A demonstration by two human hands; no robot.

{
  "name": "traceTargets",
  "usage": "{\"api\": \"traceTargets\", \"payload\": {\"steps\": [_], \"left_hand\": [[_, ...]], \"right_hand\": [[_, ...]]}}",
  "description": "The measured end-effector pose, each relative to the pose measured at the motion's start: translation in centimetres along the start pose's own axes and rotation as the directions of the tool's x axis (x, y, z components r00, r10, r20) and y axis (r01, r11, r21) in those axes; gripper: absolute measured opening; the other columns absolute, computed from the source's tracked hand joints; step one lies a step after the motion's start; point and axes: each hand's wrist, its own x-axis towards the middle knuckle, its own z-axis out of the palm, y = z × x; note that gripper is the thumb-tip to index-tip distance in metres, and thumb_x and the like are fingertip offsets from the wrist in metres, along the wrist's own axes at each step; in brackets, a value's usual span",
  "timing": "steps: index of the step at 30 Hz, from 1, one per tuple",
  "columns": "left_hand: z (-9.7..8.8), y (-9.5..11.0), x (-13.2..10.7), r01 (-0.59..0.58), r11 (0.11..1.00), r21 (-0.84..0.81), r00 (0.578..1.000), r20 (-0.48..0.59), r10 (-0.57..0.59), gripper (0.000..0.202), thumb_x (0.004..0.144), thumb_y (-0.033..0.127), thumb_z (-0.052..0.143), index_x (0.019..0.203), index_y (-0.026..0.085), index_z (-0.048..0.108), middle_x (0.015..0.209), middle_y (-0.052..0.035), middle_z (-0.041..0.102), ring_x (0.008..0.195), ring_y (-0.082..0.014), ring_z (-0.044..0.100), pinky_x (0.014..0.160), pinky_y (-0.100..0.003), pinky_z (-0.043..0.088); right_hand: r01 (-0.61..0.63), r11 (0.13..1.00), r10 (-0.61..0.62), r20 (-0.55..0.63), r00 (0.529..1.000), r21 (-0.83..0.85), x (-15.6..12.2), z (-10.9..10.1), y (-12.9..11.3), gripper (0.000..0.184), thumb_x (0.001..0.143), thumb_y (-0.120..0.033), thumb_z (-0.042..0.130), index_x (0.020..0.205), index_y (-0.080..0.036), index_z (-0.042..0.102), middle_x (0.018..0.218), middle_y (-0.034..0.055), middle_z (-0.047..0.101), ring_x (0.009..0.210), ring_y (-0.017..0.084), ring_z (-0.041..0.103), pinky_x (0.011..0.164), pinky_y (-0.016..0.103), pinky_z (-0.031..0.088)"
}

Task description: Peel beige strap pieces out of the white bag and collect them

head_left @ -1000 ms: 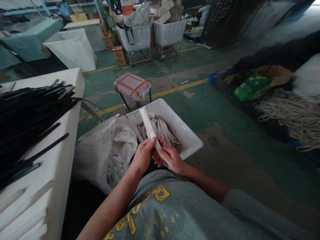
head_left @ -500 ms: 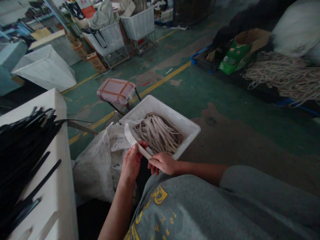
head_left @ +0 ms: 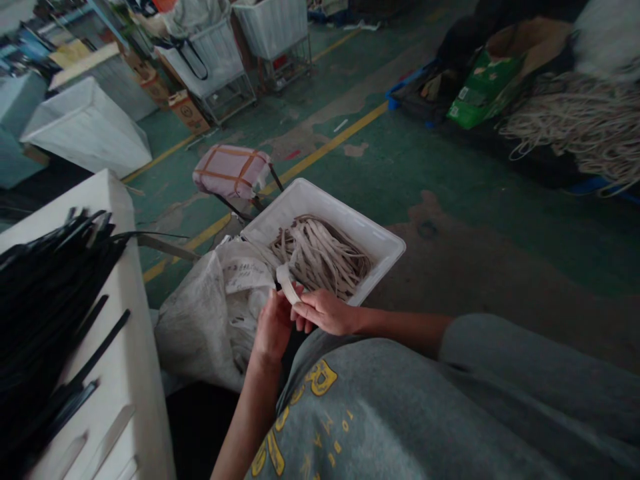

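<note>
A pale, flat strap [head_left: 289, 283] curls up between my hands, over the near edge of a white plastic tub [head_left: 377, 250]. My right hand [head_left: 327, 312] pinches its lower end between thumb and fingers. Close beside it, my left hand [head_left: 273, 327] is closed around the strap, its fingertips partly behind it. Many similar beige straps [head_left: 325, 257] lie in a loose heap inside the tub. Left of the tub, a whitish woven sack [head_left: 200, 333] with handwriting on it slumps against the table side.
A white table [head_left: 117, 213] at the left carries a pile of black strips [head_left: 45, 300]. Beyond the tub stands a stool with a pink cushion [head_left: 233, 170]. White wheeled bins [head_left: 215, 60] are farther back. Coiled cords [head_left: 580, 127] and a green bag [head_left: 480, 93] lie at right.
The strap, stretched out longer before, now shows as a short curl. My left hand has moved right, closer to my right hand. The view has shifted slightly.
</note>
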Motion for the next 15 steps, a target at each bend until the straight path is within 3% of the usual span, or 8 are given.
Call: {"api": "traceTargets", "payload": {"steps": [3, 6, 10, 15], "left_hand": [[-0.2, 0.0, 0.3, 0.133, 0.978, -0.158, 0.985, -0.087, -0.148, 0.060, 0.092, 0.065, 0.049, 0.097, 0.010, 0.074, 0.089, -0.0116, 0.077, 0.069, -0.0189, 0.071, 0.064, -0.030, 0.059], [-0.5, 0.2, 0.9, 0.183, 0.955, -0.233, 0.960, -0.166, -0.225, 0.048, 0.099, 0.051, 0.047, 0.090, 0.011, 0.072, 0.076, -0.0085, 0.075, 0.064, -0.0161, 0.070, 0.062, -0.026, 0.058], [-1.1, -0.1, 1.3, 0.137, 0.975, -0.177, 0.963, -0.207, -0.173, 0.020, 0.093, 0.028, 0.061, 0.084, 0.013, 0.070, 0.067, -0.0026, 0.071, 0.055, -0.0122, 0.065, 0.058, -0.023, 0.054], [-1.5, -0.9, 0.9, 0.005, 1.000, 0.021, 0.978, -0.207, 0.000, 0.021, 0.077, 0.034, 0.078, 0.076, 0.016, 0.069, 0.067, -0.0005, 0.070, 0.057, -0.0112, 0.062, 0.056, -0.021, 0.050]], "right_hand": [[0.064, 0.995, -0.060, 0.061, 0.996, -0.078, -0.6, 0.0, 0.0, 0.037, 0.105, -0.037, 0.039, 0.087, -0.014, 0.063, 0.073, 0.0035, 0.069, 0.056, 0.010, 0.063, 0.059, 0.022, 0.049], [0.050, 0.995, -0.040, 0.120, 0.992, -0.086, -1.2, 0.4, 0.3, 0.034, 0.104, -0.033, 0.041, 0.089, -0.014, 0.065, 0.071, 0.0030, 0.070, 0.055, 0.011, 0.064, 0.059, 0.022, 0.049], [-0.097, 0.988, 0.114, 0.147, 0.983, -0.120, -1.7, 0.8, 0.7, 0.033, 0.102, -0.031, 0.043, 0.087, -0.014, 0.067, 0.069, 0.0026, 0.070, 0.054, 0.011, 0.064, 0.058, 0.022, 0.049], [-0.127, 0.978, 0.142, 0.086, 0.986, -0.163, -1.9, 0.9, 0.4, 0.042, 0.101, -0.038, 0.046, 0.075, -0.014, 0.067, 0.066, 0.0020, 0.070, 0.053, 0.010, 0.064, 0.057, 0.021, 0.046]]}}
